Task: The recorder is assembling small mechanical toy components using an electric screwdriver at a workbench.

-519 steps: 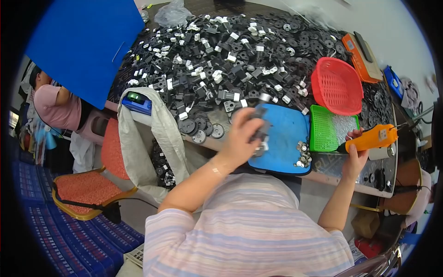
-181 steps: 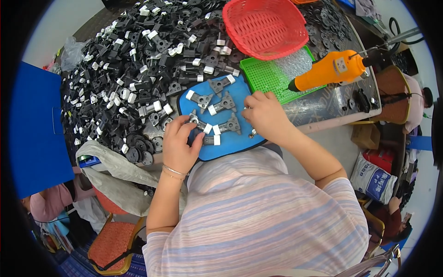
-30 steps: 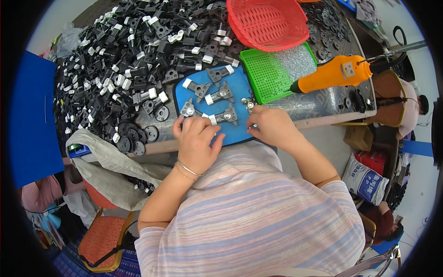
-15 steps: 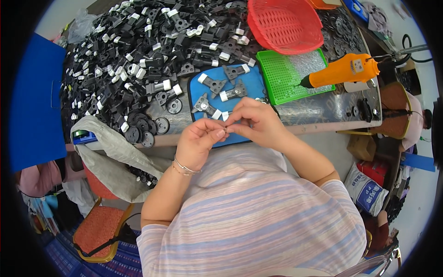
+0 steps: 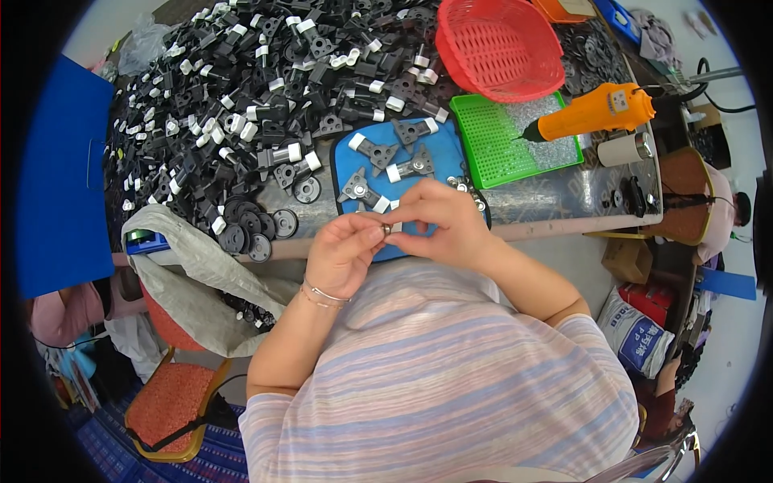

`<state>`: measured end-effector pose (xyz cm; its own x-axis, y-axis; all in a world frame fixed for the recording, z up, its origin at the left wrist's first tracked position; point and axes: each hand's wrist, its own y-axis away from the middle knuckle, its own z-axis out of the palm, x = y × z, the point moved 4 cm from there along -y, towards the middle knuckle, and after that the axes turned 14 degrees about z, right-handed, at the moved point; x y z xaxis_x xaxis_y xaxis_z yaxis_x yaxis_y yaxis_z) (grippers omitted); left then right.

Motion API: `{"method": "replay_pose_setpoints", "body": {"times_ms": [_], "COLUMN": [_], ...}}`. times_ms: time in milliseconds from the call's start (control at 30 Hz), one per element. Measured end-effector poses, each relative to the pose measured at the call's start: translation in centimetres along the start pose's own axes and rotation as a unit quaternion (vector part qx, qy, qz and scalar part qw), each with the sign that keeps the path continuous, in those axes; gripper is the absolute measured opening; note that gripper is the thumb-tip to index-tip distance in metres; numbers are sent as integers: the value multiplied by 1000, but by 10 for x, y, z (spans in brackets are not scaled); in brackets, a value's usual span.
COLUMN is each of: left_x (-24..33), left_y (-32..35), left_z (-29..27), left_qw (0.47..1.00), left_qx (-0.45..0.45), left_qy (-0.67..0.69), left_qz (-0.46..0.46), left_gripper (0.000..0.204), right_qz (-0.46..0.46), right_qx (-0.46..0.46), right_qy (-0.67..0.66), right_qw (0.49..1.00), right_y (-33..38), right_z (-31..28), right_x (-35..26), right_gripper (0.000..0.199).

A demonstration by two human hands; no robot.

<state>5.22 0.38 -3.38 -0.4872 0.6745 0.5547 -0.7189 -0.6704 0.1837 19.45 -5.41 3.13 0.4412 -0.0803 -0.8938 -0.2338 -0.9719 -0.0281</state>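
My left hand (image 5: 345,251) pinches a small shiny metal piece (image 5: 387,229) between thumb and forefinger, over the near edge of a blue pad (image 5: 348,165). From the other side, the thumb and forefinger of my right hand (image 5: 447,224) close on the same piece; its exact kind is too small to make out. Beyond my fingers, several black three-lobed plastic parts (image 5: 418,165) with white ends lie on the pad. One of these black parts (image 5: 360,187) carries a round metal piece in its middle. Small metal rings (image 5: 460,183) sit at the pad's right edge, partly behind my right hand.
A large heap of black-and-white parts (image 5: 241,88) covers the table's left. Black discs (image 5: 250,225) lie near its front edge. At right are a red basket (image 5: 499,48), a green tray (image 5: 483,145) of small clear pieces, and a hanging orange electric screwdriver (image 5: 592,113).
Both hands stay together, with the right fingers shifted slightly and more of the metal piece showing. Metal rings at the pad's right edge have come into view. The screwdriver has swung slightly left.
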Motion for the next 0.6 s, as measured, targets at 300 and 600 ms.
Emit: {"method": "replay_pose_setpoints", "body": {"times_ms": [300, 600], "left_x": [44, 45], "left_y": [0, 13], "left_z": [3, -1], "left_qw": [893, 711], "left_qx": [0, -35], "left_qy": [-382, -617], "left_qz": [238, 334], "left_gripper": [20, 17], "right_qz": [107, 89], "right_qx": [55, 44], "right_qy": [292, 358], "right_qw": [949, 928], "right_y": [-82, -84], "right_z": [-49, -41], "right_x": [46, 43], "right_gripper": [18, 17]}}
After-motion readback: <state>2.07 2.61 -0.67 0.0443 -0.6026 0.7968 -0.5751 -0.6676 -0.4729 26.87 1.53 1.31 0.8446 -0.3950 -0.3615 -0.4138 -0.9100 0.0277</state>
